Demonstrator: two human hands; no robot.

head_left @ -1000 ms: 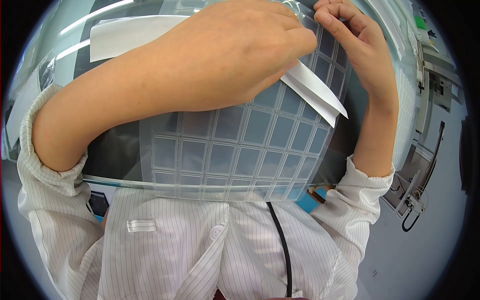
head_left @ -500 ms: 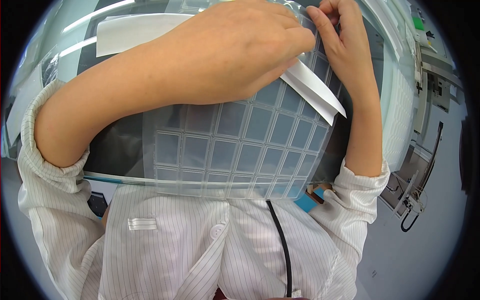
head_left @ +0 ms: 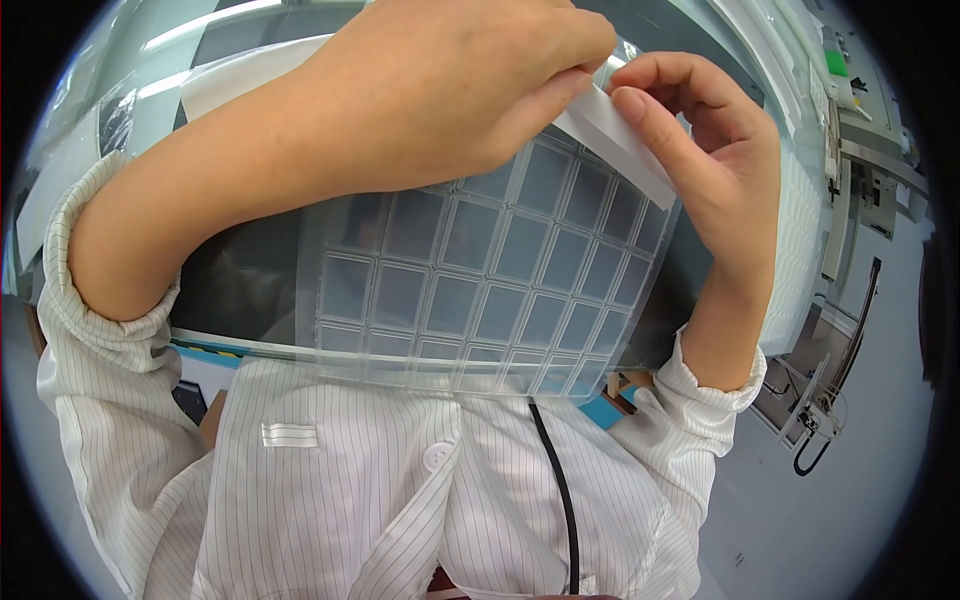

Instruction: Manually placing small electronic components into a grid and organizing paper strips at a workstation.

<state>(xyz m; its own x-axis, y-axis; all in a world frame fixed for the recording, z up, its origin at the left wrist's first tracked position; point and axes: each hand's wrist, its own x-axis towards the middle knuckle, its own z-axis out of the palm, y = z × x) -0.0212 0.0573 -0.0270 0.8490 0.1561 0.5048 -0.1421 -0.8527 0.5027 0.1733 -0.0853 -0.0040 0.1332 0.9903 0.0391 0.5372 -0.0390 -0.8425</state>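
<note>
My left hand (head_left: 480,90) reaches across from the left above a clear plastic sheet (head_left: 480,250) divided into rows of rectangular pockets. Its thumb and fingertips are closed on one end of a white paper strip (head_left: 625,150). Close beside it, the thumb and index finger of my right hand (head_left: 720,160) come together at that strip's upper edge; the other fingers curl. The strip slants over the sheet's far right part. Toward me, the sheet's near edge overhangs the table edge against my striped shirt. My left hand and forearm hide the sheet's far left part.
Under the sheet lies a dark surface (head_left: 240,300) with a glassy front edge. Another white piece (head_left: 235,80) shows beyond my left forearm. Crumpled clear plastic (head_left: 115,125) lies far left. At right, metal equipment (head_left: 850,190) stands beyond the table.
My right hand has moved nearer and slightly right, its thumb coming onto the white strip. My left hand has shifted a little left and up. The strip has moved up and left.
</note>
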